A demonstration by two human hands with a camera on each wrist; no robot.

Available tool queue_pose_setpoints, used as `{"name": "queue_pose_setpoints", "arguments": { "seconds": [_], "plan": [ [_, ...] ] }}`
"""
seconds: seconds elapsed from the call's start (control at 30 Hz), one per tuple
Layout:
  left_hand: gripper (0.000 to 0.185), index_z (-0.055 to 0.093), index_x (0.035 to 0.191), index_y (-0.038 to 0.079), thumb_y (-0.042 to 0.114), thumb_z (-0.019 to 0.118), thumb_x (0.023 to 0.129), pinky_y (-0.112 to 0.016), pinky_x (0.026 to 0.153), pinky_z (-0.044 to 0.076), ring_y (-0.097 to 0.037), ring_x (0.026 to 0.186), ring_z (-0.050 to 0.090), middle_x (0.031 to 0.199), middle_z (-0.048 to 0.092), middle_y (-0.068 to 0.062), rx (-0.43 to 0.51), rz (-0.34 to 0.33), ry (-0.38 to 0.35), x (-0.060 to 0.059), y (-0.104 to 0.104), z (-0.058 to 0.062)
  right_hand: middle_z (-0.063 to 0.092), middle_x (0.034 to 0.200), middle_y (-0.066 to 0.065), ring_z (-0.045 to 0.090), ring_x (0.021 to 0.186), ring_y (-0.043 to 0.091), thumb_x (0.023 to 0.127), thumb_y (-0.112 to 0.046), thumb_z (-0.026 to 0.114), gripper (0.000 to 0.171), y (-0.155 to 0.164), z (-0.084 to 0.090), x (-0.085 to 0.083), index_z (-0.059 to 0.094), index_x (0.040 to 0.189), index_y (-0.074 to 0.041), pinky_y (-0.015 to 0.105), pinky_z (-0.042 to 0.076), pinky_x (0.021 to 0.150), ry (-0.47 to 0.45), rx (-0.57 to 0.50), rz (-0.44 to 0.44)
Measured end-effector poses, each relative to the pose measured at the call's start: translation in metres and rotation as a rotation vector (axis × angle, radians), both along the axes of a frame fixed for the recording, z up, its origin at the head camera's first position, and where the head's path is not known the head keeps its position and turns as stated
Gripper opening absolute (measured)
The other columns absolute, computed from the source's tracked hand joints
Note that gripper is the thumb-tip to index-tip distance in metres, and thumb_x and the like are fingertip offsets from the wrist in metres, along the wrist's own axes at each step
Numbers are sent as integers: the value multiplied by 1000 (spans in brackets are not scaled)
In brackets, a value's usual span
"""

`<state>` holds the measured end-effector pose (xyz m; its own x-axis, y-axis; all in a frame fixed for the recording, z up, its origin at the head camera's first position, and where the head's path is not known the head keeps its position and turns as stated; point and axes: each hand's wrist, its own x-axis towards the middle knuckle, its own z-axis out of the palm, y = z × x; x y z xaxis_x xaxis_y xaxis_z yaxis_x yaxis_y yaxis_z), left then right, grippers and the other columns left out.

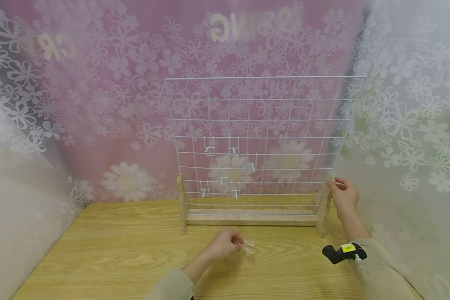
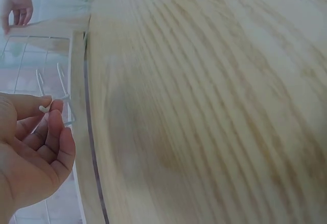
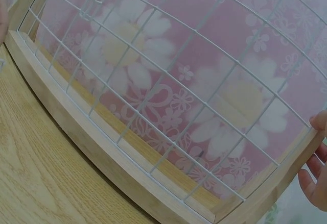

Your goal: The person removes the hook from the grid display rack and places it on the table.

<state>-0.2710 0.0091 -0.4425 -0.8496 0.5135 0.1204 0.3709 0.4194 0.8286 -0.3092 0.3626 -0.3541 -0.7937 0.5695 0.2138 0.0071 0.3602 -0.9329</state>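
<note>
Hook [image 1: 248, 246] pinched in my left hand [image 1: 225, 245] fingers, low over tabletop [image 1: 116, 250]. Right hand [image 1: 343, 196] grips grid rack [image 1: 260, 146] right post. Step: pick-up done. Next, I judge: lift, align hook with free wire.

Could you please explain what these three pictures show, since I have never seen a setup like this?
There is no machine here: a person works with two bare hands and wears three cameras. The large picture comes from the head, the other two from the wrists. On the wooden table stands a white wire grid in a wooden base, with several small white hooks hung on it. The left hand pinches one loose wire hook just above the table. The right hand holds the grid's right edge. A black wrist camera shows too.
</note>
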Motion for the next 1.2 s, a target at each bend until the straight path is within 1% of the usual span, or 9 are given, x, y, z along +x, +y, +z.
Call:
{"name": "queue_pose_setpoints", "arguments": {
  "seconds": [0.1,0.23,0.47,0.67,0.9,1.03,1.2],
  "plan": [
    [10,65,80,-1,-8,62,74,-17,52,38,-5,61,45,68,55,-2,-5,-13,27,0,6,-3,48,93,0,45,71,0,92,-29,56,46,-1,1,1,48,128,0,11,42,58,0,-9,4],
    [8,65,79,-1,-8,62,75,-16,53,39,-3,60,45,69,55,0,-21,-38,42,1,11,-7,48,93,-1,45,71,1,93,-28,55,46,-2,2,2,48,128,0,11,42,58,-4,-5,10],
    [11,64,79,0,-10,60,77,-16,49,36,-5,56,43,66,53,2,-37,-79,-40,4,17,-11,48,93,0,45,71,1,93,-28,54,45,-2,3,2,48,128,0,13,41,58,-8,15,7],
    [10,65,78,-1,-10,64,76,-16,49,38,-4,55,45,64,53,2,-60,-113,-51,5,19,-15,49,95,2,44,72,3,93,-28,53,44,-2,2,2,48,128,-1,13,40,58,-15,27,-1],
    [10,64,78,0,-11,64,77,-15,46,35,-4,50,42,64,52,1,-52,-118,-106,8,19,-20,49,92,0,44,71,2,93,-28,54,44,-2,1,2,49,127,-1,13,40,58,-3,32,-11],
    [9,64,78,0,-8,64,79,-15,48,37,-4,51,43,68,55,0,-79,-116,-87,7,17,-22,49,90,-2,44,70,1,92,-27,55,43,-2,0,1,50,126,-1,13,40,57,2,28,-19],
    [8,65,76,4,-3,68,78,-17,53,41,-3,56,46,69,56,5,-107,-115,-47,5,14,-24,48,85,-6,44,68,0,92,-26,56,42,-3,0,2,51,125,-2,13,40,57,10,14,-34]
  ]
}}
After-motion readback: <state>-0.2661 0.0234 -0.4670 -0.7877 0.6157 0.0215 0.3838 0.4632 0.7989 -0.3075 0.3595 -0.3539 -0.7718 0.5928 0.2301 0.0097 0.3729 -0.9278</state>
